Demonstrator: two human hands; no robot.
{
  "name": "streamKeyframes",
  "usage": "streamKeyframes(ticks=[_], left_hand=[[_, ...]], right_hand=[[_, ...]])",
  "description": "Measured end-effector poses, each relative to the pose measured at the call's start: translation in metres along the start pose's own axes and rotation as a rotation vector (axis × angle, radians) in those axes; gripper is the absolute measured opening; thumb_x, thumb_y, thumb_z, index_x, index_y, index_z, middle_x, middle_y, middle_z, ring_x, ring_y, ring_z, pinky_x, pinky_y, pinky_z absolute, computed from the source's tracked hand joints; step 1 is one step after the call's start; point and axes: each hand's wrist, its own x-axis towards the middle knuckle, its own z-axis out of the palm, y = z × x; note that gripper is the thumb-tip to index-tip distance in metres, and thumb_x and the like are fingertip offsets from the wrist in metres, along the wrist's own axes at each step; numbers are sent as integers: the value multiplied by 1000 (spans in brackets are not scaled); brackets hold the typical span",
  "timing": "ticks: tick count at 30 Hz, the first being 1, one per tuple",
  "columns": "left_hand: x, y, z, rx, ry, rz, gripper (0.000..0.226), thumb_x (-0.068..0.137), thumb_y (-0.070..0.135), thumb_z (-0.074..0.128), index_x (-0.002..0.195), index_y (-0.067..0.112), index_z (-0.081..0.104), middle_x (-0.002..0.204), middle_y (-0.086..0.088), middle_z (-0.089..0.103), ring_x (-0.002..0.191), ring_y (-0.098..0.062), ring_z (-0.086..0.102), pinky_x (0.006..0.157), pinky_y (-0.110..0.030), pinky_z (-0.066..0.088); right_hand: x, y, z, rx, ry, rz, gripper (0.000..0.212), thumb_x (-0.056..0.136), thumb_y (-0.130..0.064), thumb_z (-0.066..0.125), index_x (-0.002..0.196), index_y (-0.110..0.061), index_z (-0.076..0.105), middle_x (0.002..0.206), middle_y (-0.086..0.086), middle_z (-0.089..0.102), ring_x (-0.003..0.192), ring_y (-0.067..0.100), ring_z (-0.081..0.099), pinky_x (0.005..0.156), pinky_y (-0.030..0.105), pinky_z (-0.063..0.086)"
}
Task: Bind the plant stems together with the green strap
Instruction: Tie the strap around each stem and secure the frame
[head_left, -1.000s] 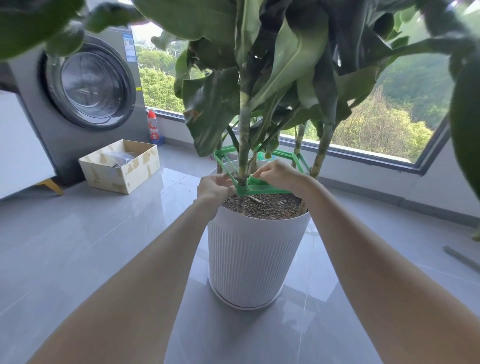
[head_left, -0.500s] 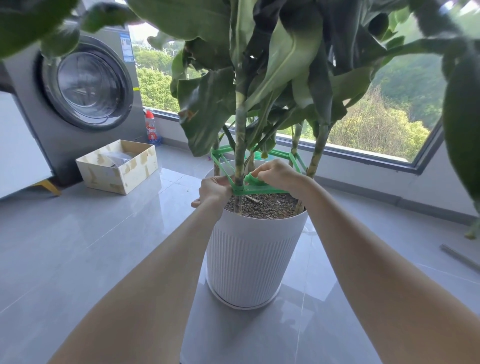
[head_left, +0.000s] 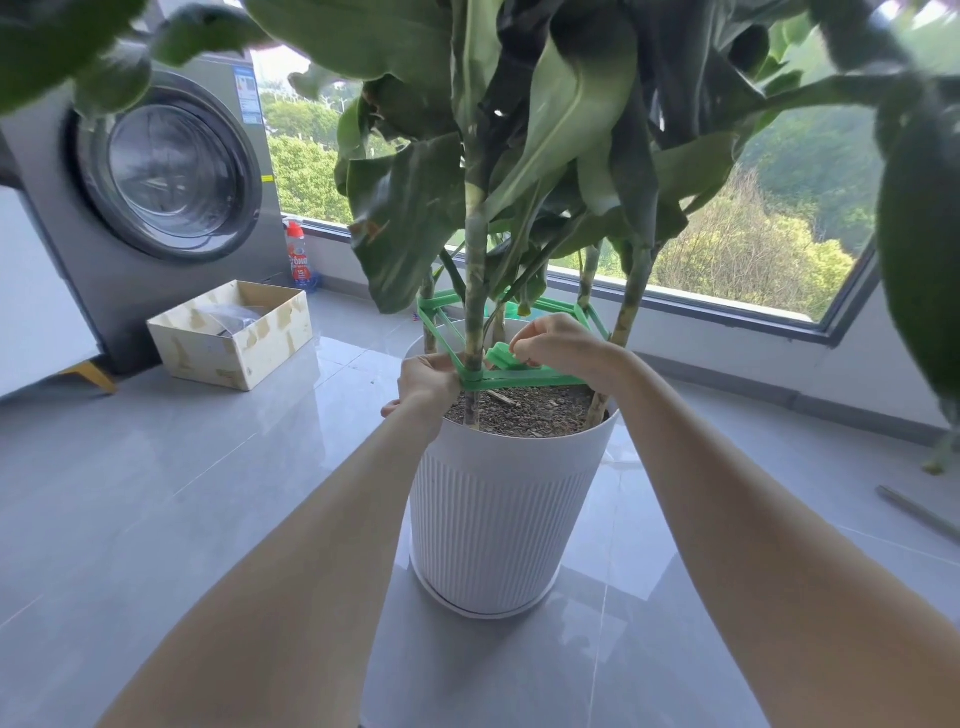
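**Both hands on the strap, just above the pot**

You're working over the white ribbed pot (head_left: 498, 519), which is standing on the grey floor tiles (head_left: 156, 493). The green strap (head_left: 530, 378) is running in a loop round the plant stems (head_left: 474, 291) just above the pot's soil, pulling taut across the front & carrying on behind the stems. Your left hand (head_left: 423, 382) is sitting at the pot's left rim, fingers curling onto the strap right where it's turning round the front stem, thumb sticking out below. Your right hand (head_left: 558, 345) is hovering over the pot's middle, thumb & fingertips pinching the strap's folded loose end, other fingers bending in. Left of the pot, well apart, an open cardboard box (head_left: 234, 332) is sitting w/ a grey washing machine (head_left: 166, 171) behind it & a red-capped bottle (head_left: 298, 257) farther back. Big leaves (head_left: 405, 218) are hanging over the pot.
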Motion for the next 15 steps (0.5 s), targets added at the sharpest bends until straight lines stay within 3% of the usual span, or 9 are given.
streamKeyframes(ticks=[7, 11, 15], left_hand=[[7, -7, -1, -14, -35, 25, 60, 24, 56, 78, 81, 35, 76, 84, 15, 73, 103, -17, 62, 104, -43, 38], [5, -6, -2, -15, -25, 29, 46, 26, 54, 78, 70, 44, 74, 80, 17, 73, 107, -24, 60, 102, -45, 39], [-2, -2, 0, -27, 53, 38, 20, 50, 33, 85, 60, 26, 70, 72, 16, 69, 101, -24, 62, 101, -47, 40]], right_hand=[[-4, 4, -3, -11, 41, -62, 15, 88, -12, 65, 98, -13, 54, 100, 1, 57, 91, 13, 53, 64, 10, 39], [-2, 1, 0, -5, 58, -81, 18, 88, -13, 65, 99, -12, 51, 92, -1, 55, 90, 15, 52, 64, 13, 39], [-1, 1, 2, 5, 60, -79, 16, 89, -14, 65, 99, -12, 53, 98, 0, 54, 92, 14, 52, 64, 14, 40]])
